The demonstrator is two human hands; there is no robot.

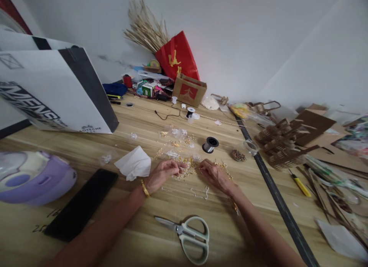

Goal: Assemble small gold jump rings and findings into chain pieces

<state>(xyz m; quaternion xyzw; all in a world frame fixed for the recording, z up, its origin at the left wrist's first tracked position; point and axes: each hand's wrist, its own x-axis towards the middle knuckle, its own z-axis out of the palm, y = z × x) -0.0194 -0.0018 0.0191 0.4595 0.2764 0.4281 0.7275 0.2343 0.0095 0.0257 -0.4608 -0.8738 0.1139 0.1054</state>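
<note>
A heap of tiny gold and silver beads (187, 168) lies on the wooden table between my two hands. My left hand (163, 174), with a gold bracelet (145, 188) at its wrist, reaches the heap's left side, thumb and fingers drawn together. On the right side, my right hand (213, 174) has its fingertips pinched low beside the beads. Whatever either pinch holds is too small to make out. Just below the heap lies a short silver chain (200, 195). Gold chain pieces (225, 168) show beyond my right hand. Scissors (188, 232) with pale handles lie nearer me, blades pointing left.
Small bags of findings (175, 133) and a wire spool (211, 144) sit behind the beads. To the left are a white tissue (134, 162), a black phone (83, 203) and a purple-white appliance (37, 178). A beaded disc (238, 155), cardboard (316, 123) and a yellow cutter (300, 184) lie right.
</note>
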